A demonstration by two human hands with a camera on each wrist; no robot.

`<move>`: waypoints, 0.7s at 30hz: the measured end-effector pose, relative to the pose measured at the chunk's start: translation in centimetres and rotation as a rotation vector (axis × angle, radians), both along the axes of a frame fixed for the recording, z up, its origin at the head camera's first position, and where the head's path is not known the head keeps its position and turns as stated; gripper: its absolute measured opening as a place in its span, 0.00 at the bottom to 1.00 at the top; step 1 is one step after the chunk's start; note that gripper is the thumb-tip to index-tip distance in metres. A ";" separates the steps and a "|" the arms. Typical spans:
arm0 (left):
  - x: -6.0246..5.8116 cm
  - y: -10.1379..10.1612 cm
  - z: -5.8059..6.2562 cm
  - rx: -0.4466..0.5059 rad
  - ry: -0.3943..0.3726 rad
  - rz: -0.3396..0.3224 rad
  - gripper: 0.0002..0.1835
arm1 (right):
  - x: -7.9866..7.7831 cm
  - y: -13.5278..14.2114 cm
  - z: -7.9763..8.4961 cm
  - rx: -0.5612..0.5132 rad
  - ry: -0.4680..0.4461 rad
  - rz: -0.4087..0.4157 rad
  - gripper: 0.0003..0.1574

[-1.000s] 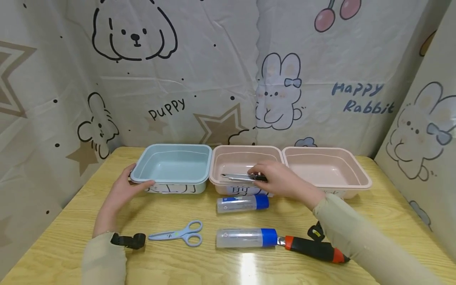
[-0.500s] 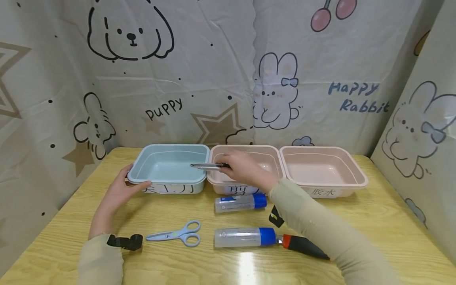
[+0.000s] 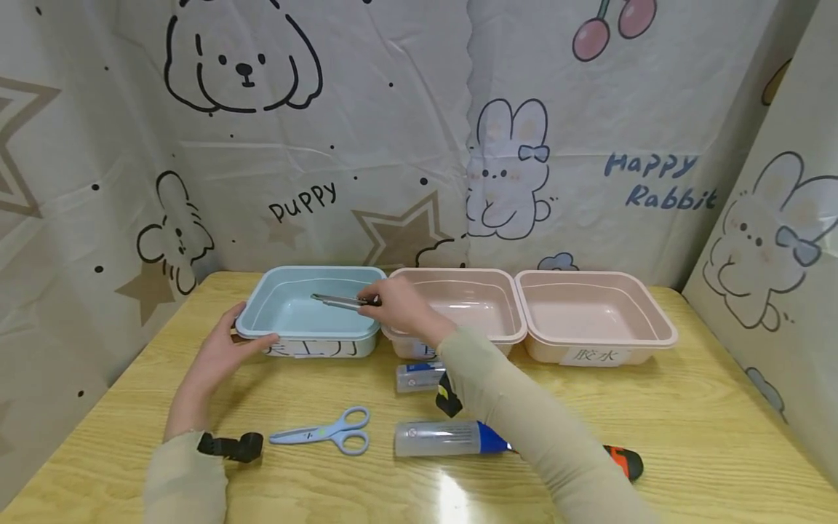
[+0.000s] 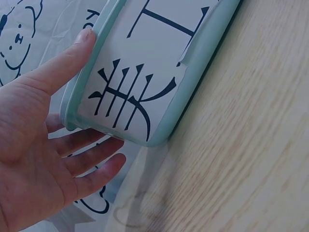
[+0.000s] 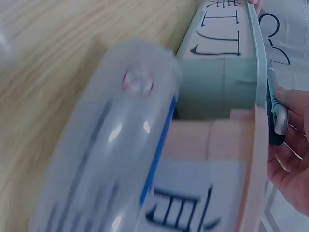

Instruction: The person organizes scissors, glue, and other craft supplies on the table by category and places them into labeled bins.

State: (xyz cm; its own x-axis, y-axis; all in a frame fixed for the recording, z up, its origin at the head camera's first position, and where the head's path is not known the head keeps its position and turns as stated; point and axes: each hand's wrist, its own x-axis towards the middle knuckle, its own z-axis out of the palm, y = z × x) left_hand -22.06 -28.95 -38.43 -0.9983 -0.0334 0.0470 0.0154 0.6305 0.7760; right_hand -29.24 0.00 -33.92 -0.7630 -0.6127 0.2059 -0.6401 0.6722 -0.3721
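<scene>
My right hand (image 3: 401, 302) pinches a silver-and-black utility knife (image 3: 337, 300) over the right part of the light-blue bin (image 3: 308, 338). The knife lies nearly level, its tip pointing left. In the right wrist view the knife (image 5: 276, 108) shows between thumb and fingers, beyond the bin rims. My left hand (image 3: 222, 353) holds the blue bin by its left front corner. There, in the left wrist view, the thumb lies on the rim and the fingers spread by the end wall, under a white label (image 4: 130, 96) with black characters.
Two pink bins (image 3: 491, 340) stand right of the blue one. Blue scissors (image 3: 297, 436) and a clear glue bottle (image 3: 435, 439) lie in front; another bottle (image 3: 419, 377) is partly behind my right sleeve. A black-and-red handle (image 3: 625, 462) shows past that sleeve. A printed curtain (image 3: 393, 145) hangs behind.
My right hand has carried the utility knife left, from over the middle pink bin to over the blue bin. The left hand has stayed on the blue bin's corner.
</scene>
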 end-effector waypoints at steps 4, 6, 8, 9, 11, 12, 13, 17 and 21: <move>0.1 0.0 0.0 -0.004 -0.002 0.006 0.53 | 0.0 -1.3 -0.1 -0.035 -0.075 -0.045 0.20; 0.1 0.0 -0.1 -0.003 -0.004 0.006 0.54 | -0.1 -1.9 -0.2 -0.046 -0.089 -0.065 0.20; 0.1 0.0 -0.1 -0.002 -0.002 0.003 0.54 | -0.3 -2.4 -0.4 -0.044 -0.082 -0.078 0.19; 0.1 0.0 -0.1 -0.003 0.000 0.004 0.53 | -0.4 -2.7 -0.5 -0.033 -0.068 -0.084 0.19; 0.1 -0.1 -0.2 -0.006 0.004 0.007 0.53 | -0.6 -3.2 -0.8 -0.001 -0.042 -0.101 0.18; 0.1 -0.1 -0.2 -0.006 0.006 0.007 0.53 | -0.6 -3.4 -0.9 0.019 -0.029 -0.110 0.18; 0.1 -0.1 -0.2 -0.007 0.009 0.006 0.53 | -0.7 -3.6 -1.0 0.039 -0.017 -0.118 0.18; 0.0 -0.1 -0.2 0.000 0.010 0.004 0.53 | -0.7 -4.1 -1.3 0.102 0.004 -0.150 0.18; 0.0 -0.1 -0.2 0.007 -0.001 0.007 0.53 | -0.6 -4.4 -1.4 0.124 0.005 -0.168 0.16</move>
State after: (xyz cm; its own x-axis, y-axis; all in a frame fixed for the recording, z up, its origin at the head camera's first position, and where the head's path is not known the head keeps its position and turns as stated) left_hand -22.01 -29.00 -38.64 -0.9981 -0.0402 0.0457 0.0105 0.6248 0.7807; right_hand -29.85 -4.39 -35.33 -0.8556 -0.4980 0.1411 -0.5170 0.8099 -0.2769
